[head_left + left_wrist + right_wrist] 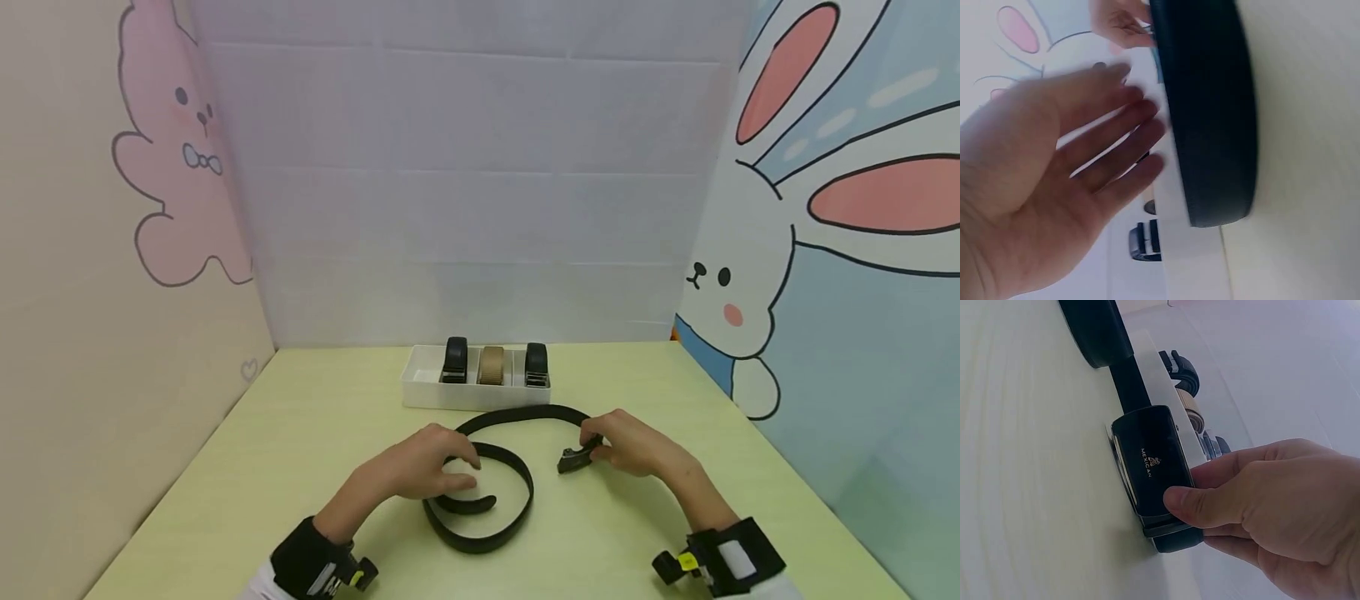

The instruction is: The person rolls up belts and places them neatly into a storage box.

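A black belt (480,544) stands on its edge on the table, loosely coiled, its free tip inside the coil. My right hand (628,443) pinches the belt at its buckle (1150,462), thumb on the dark plate, which bears gold lettering. The buckle end tilts up at the right of the coil in the head view. Over the coil's left side is my left hand (420,463), fingers extended and spread. In the left wrist view its fingertips (1154,162) come close to the upright strap and nothing lies in the palm.
Behind the belt sits a white divided tray (442,396). It holds two rolled black belts, one at the left (454,360) and one at the right (536,364), with a tan rolled belt (491,365) between. Walls with cartoon rabbits flank the pale table (300,433).
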Action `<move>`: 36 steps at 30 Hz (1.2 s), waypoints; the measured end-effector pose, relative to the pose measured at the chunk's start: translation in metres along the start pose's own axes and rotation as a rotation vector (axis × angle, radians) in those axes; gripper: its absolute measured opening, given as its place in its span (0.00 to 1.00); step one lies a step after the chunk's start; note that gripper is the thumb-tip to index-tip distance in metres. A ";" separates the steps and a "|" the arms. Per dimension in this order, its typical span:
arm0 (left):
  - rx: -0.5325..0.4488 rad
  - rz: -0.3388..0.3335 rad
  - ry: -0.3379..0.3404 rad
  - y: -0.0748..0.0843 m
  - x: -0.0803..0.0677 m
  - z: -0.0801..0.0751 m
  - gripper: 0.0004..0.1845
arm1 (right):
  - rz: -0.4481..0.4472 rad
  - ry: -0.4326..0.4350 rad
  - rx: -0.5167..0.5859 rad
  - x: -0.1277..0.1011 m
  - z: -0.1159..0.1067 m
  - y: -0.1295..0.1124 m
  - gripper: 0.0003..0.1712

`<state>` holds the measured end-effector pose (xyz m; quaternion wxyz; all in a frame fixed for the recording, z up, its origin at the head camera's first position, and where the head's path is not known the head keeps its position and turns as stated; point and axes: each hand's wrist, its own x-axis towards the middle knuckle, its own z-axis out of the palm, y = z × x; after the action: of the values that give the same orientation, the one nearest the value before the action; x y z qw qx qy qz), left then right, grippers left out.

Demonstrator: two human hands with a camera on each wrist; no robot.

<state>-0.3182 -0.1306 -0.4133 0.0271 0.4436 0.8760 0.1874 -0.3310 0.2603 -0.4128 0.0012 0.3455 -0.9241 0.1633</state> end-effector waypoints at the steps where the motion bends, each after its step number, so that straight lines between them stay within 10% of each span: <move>1: -0.041 0.012 -0.046 0.002 -0.002 -0.002 0.10 | 0.000 0.001 -0.001 0.000 0.000 0.000 0.12; 6: -0.150 0.003 -0.194 0.009 -0.009 -0.006 0.10 | 0.012 0.003 -0.001 0.001 -0.001 -0.002 0.11; 17: -0.056 0.060 -0.058 0.013 -0.001 0.017 0.03 | -0.002 -0.050 0.008 0.001 -0.002 -0.022 0.16; 28: -0.036 0.060 -0.042 0.018 0.002 0.026 0.10 | -0.337 0.051 -0.060 0.018 0.030 -0.083 0.14; 36: -0.014 0.052 -0.005 0.018 0.002 0.026 0.14 | -0.487 0.124 -0.093 0.027 0.044 -0.076 0.06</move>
<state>-0.3006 -0.1114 -0.4308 0.0274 0.4667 0.8626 0.1931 -0.2979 0.1757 -0.4283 0.1130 0.5468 -0.8183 0.1362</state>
